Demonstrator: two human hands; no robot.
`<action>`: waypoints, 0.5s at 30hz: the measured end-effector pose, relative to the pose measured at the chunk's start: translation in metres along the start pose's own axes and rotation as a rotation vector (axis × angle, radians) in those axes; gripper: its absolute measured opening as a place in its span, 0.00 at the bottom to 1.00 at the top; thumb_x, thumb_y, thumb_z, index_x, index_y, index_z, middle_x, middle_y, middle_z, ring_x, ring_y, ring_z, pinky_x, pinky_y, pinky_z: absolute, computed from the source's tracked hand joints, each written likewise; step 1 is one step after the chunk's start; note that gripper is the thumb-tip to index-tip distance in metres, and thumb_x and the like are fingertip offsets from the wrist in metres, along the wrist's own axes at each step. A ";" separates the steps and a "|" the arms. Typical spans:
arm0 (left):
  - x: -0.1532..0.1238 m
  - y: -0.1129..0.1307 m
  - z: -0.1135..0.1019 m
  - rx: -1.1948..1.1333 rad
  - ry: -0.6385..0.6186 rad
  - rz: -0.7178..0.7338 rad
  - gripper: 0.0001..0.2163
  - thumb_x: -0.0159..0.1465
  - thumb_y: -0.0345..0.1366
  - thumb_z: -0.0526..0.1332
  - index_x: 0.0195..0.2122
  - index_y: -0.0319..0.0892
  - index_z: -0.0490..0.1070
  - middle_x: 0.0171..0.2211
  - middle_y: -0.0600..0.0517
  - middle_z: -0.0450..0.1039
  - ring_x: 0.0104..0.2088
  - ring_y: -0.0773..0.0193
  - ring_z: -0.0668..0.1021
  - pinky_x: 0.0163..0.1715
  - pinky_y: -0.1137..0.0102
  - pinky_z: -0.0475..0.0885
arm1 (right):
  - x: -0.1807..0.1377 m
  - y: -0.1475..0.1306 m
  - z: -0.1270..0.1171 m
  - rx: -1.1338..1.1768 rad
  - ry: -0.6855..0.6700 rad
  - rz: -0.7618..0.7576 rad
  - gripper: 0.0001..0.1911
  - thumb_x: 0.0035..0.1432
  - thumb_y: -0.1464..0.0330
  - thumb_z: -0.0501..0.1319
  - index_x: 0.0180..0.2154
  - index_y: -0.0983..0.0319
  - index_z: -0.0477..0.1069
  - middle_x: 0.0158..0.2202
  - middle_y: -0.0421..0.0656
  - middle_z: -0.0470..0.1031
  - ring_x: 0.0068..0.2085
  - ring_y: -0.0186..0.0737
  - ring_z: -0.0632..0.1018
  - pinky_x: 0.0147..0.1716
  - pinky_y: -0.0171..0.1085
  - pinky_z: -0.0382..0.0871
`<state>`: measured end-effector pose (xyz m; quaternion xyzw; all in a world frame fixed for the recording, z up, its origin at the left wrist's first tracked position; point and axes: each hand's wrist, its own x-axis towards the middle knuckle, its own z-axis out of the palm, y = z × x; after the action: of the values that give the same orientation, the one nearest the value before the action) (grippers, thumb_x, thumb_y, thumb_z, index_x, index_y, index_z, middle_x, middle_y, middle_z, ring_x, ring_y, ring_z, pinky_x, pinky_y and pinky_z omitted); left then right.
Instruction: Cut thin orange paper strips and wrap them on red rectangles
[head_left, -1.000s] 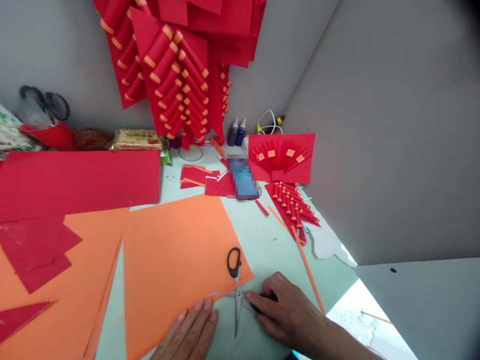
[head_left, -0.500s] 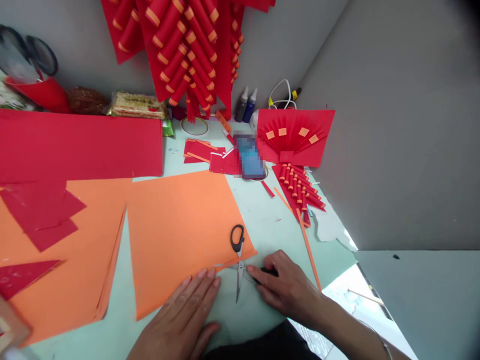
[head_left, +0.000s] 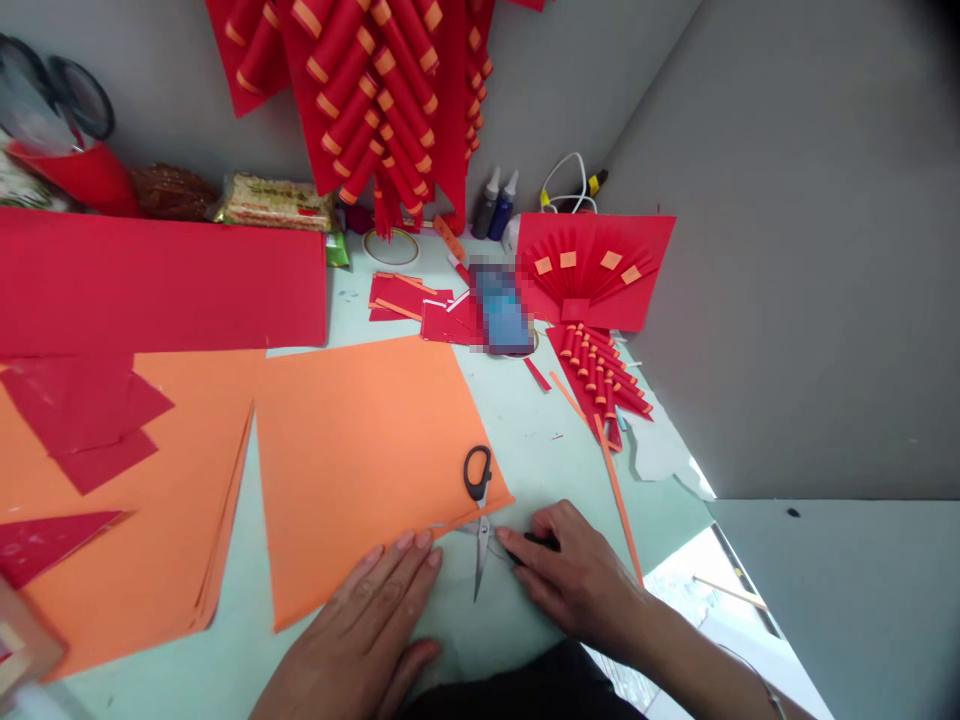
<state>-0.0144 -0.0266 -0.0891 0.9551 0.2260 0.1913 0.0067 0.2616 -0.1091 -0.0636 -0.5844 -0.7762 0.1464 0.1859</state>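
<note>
My left hand (head_left: pixel 367 640) lies flat, fingers stretched out, with the fingertips on the near edge of an orange paper sheet (head_left: pixel 360 450). A pair of black-handled scissors (head_left: pixel 478 510) lies spread open on the pale green table (head_left: pixel 525 440) at that sheet's near right corner. One handle rests on the paper. My right hand (head_left: pixel 577 580) covers the other handle, fingers curled over it, and a bit of black shows between them. The blade tip points toward me, between my two hands.
More orange sheets (head_left: pixel 135 540) with red offcuts (head_left: pixel 82 420) lie at the left, and a large red sheet (head_left: pixel 165 280) behind them. Red paper firecracker strings (head_left: pixel 375 90) hang on the wall. A red fan piece (head_left: pixel 592 270), glue bottles (head_left: pixel 495 205) and a thin orange strip (head_left: pixel 619 500) are at the right.
The view has tipped downward, so more of my left hand and forearm shows. Both hands and the scissors keep nearly the same places on the table.
</note>
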 end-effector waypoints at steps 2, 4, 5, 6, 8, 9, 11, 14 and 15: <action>0.001 0.001 0.000 0.007 -0.001 0.004 0.33 0.71 0.51 0.50 0.71 0.40 0.43 0.56 0.50 0.74 0.52 0.61 0.78 0.52 0.67 0.71 | 0.000 0.001 -0.003 0.021 -0.027 0.017 0.20 0.65 0.70 0.56 0.58 0.62 0.69 0.39 0.49 0.67 0.39 0.44 0.68 0.35 0.42 0.68; 0.003 0.002 0.000 0.024 0.000 0.003 0.34 0.71 0.52 0.48 0.71 0.39 0.41 0.55 0.49 0.75 0.51 0.60 0.79 0.51 0.66 0.71 | 0.001 0.002 -0.006 0.030 -0.055 0.025 0.20 0.66 0.70 0.55 0.58 0.61 0.69 0.39 0.49 0.67 0.39 0.44 0.68 0.35 0.42 0.69; 0.005 0.003 0.000 0.034 -0.001 0.001 0.34 0.71 0.52 0.48 0.71 0.38 0.41 0.55 0.49 0.76 0.51 0.59 0.79 0.50 0.65 0.71 | 0.001 0.002 -0.007 0.030 -0.067 0.027 0.20 0.66 0.70 0.55 0.58 0.61 0.69 0.39 0.49 0.67 0.39 0.44 0.68 0.35 0.42 0.69; 0.006 0.004 0.001 0.047 0.000 0.000 0.34 0.71 0.53 0.47 0.71 0.37 0.41 0.55 0.48 0.76 0.51 0.58 0.79 0.50 0.65 0.71 | 0.002 0.003 -0.008 0.025 -0.075 0.027 0.20 0.67 0.69 0.54 0.58 0.61 0.69 0.39 0.49 0.68 0.39 0.44 0.68 0.36 0.42 0.69; 0.008 0.005 0.002 0.081 0.007 0.007 0.34 0.71 0.52 0.47 0.71 0.35 0.41 0.54 0.46 0.76 0.51 0.57 0.79 0.50 0.64 0.70 | 0.003 0.003 -0.011 0.009 -0.097 0.028 0.20 0.67 0.69 0.55 0.59 0.60 0.68 0.40 0.49 0.69 0.39 0.45 0.69 0.36 0.43 0.69; 0.009 0.005 0.003 0.103 0.011 0.013 0.34 0.71 0.52 0.46 0.70 0.33 0.41 0.54 0.45 0.76 0.51 0.56 0.79 0.50 0.63 0.70 | 0.004 0.003 -0.011 0.003 -0.110 0.027 0.21 0.66 0.68 0.56 0.59 0.61 0.67 0.41 0.50 0.69 0.40 0.45 0.69 0.37 0.44 0.69; 0.011 0.005 0.004 0.142 0.021 0.032 0.35 0.71 0.51 0.46 0.70 0.30 0.42 0.54 0.43 0.76 0.52 0.55 0.78 0.50 0.63 0.70 | 0.005 0.003 -0.012 -0.004 -0.136 0.029 0.23 0.64 0.68 0.58 0.60 0.62 0.65 0.42 0.50 0.70 0.40 0.46 0.69 0.38 0.45 0.69; 0.010 0.001 0.007 0.173 0.033 0.052 0.35 0.70 0.50 0.48 0.70 0.30 0.45 0.56 0.41 0.74 0.54 0.53 0.76 0.53 0.63 0.67 | 0.006 0.004 -0.009 -0.041 -0.147 0.008 0.24 0.63 0.68 0.61 0.60 0.62 0.65 0.42 0.49 0.71 0.39 0.45 0.70 0.37 0.43 0.68; 0.009 0.000 0.009 0.178 0.036 0.058 0.34 0.69 0.50 0.49 0.69 0.30 0.47 0.57 0.41 0.73 0.55 0.52 0.75 0.55 0.63 0.65 | 0.007 0.004 -0.008 -0.067 -0.143 -0.004 0.23 0.63 0.68 0.60 0.59 0.62 0.65 0.41 0.49 0.72 0.38 0.45 0.69 0.36 0.42 0.68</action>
<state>-0.0034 -0.0215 -0.0941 0.9545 0.2143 0.1879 -0.0879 0.2668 -0.1012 -0.0575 -0.5768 -0.7931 0.1614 0.1107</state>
